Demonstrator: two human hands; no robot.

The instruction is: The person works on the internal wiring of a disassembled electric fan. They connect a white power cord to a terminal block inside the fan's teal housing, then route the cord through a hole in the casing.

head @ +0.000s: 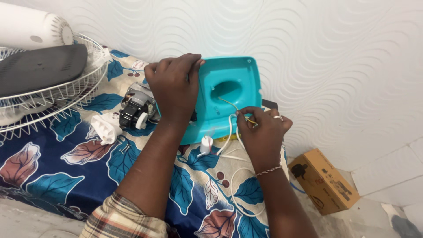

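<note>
Left hand (174, 86) grips teal housing (227, 99) | right hand (262, 132) pinches thin wire (229, 104) leading into its hollow

Two hands are at work: one left hand (174, 86) and one right hand (263, 132). There is one turquoise plastic housing (229, 94), one fan motor (137, 108), one white knob (206, 143), one white cord (233, 185), one wire fan guard (57, 94), one dark fan blade (42, 68) and one cardboard box (324, 180).
</note>
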